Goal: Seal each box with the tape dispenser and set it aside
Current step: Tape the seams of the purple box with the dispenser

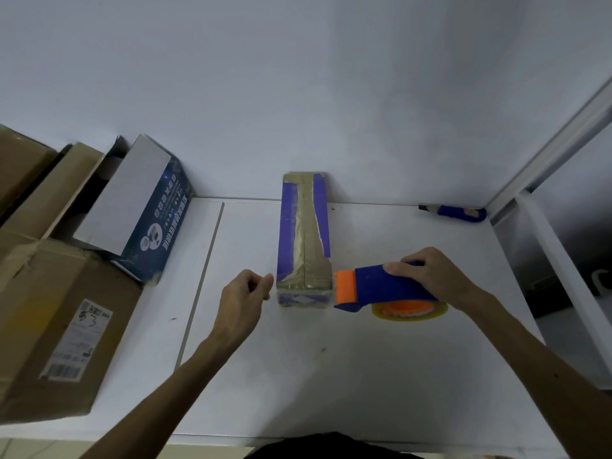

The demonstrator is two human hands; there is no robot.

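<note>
a: where's the box (304, 233) from the grip?

b: just left of it. the right hand (430, 276) wraps the dispenser (387, 284) from above, fingers curled over the blue handle, thumb on the near side. that's a full, closed grip. the orange nose points left and sits just beside the box's near right corner. i can't tell whether it touches.

a: and how does the box lie?

b: flat on the table (331, 376), mid-scene, with its long axis running straight away from the person toward the wall. so the dispenser lies across that axis, not along it.

a: the left hand (245, 293)?

b: just beside the near left corner, fingers loosely curled, nothing seen in it, apart from the box as far as i can see. both hands flank the near end. the left one is free, so i'd pick it to steady or carry.

a: any tape on it?

b: a tan strip runs along the top seam and folds over the near face, with torn blue print on either side. i'd judge this box sealed, or nearly.

a: next move?

b: either the nose swings round to line up with the long axis for another pass, or the box goes aside, likely left toward the cartons (59, 326). a knife (460, 213) lies far right by the wall, well apart.
</note>
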